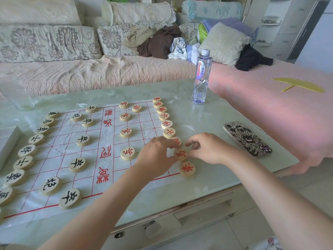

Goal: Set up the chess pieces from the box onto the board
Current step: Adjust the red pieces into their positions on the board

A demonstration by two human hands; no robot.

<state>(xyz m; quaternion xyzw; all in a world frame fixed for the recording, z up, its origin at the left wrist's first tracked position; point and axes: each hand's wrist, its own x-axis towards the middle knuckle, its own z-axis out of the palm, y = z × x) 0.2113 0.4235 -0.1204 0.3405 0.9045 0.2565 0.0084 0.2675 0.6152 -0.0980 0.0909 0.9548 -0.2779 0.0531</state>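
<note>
A white sheet board (86, 154) with red grid lines lies on the table. Round wooden pieces with black characters line its left side, and pieces with red characters line its right side. My left hand (156, 156) and my right hand (207, 148) meet over the near right edge of the board. Fingertips of both hands touch a red-lettered piece (180, 153) that lies flat in the right-hand row. Another red piece (187, 169) lies just in front of it, and a third red piece (177, 141) is partly hidden behind my left fingers.
A water bottle (201, 76) stands at the table's far right. A phone (246, 138) in a patterned case lies right of my hands. A white box (7, 141) sits at the left edge. A sofa with cushions and clothes runs behind the glass-topped table (198, 188).
</note>
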